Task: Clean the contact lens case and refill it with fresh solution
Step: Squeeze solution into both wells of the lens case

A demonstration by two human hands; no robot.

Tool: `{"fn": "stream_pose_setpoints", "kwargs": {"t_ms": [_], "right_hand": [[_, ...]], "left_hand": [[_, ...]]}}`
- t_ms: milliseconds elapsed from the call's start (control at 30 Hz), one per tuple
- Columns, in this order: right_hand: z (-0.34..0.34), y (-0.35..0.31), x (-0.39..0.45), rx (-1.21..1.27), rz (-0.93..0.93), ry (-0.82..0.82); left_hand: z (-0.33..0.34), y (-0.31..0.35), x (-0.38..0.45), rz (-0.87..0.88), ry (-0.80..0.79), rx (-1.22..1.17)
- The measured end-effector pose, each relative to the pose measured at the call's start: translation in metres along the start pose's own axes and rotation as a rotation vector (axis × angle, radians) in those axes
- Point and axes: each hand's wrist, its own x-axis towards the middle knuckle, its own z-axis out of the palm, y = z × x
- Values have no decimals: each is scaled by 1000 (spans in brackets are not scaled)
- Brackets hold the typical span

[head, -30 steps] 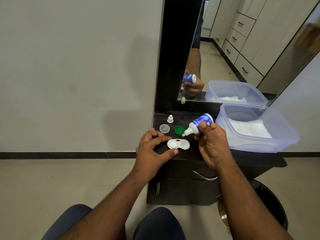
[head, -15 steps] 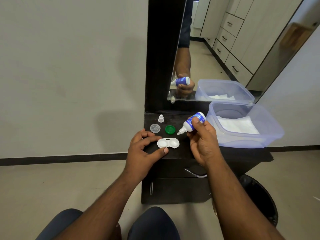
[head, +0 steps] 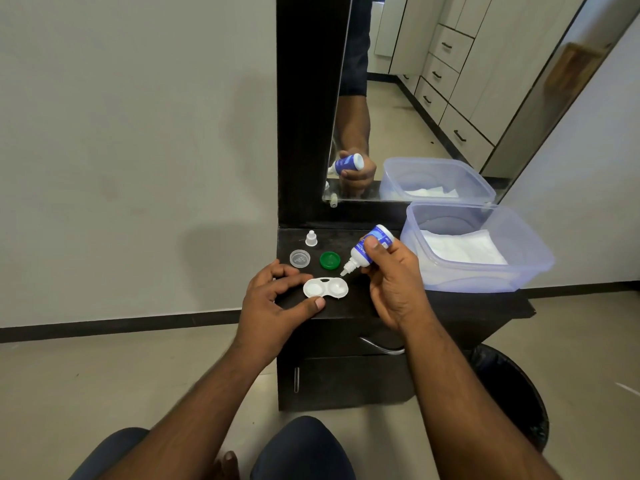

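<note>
- One white lens case [head: 325,287] with two open wells lies on the dark cabinet top [head: 360,306]; the left hand [head: 273,306] pinches its left well between forefinger and thumb
- One small blue-and-white bottle [head: 371,247] is gripped in the right hand [head: 394,282], tilted, nozzle pointing down toward 7 o'clock, just above the case's right well
- Three loose caps at 12 o'clock of the case: one clear [head: 300,258], one green [head: 329,260], one small white bottle cap [head: 311,238]
- One clear plastic tub [head: 533,268] at 2 o'clock holds folded white tissue [head: 460,249]
- A mirror [head: 415,98] stands behind; a dark bin [head: 512,403] sits on the beige floor at 5 o'clock
</note>
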Motion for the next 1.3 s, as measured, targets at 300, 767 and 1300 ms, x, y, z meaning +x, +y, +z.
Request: {"fn": "stream_pose_setpoints", "kwargs": {"t_ms": [300,767,1300], "right_hand": [[0,1,-1,-62,13,-12],[-2,3,1,-75,14,-19],[0,-1,-1,-39,6,22]], "left_hand": [[-1,2,-1,1,-2,19],[1,-1,0,3,-1,21],[1,-2,0,16,9,8]]}}
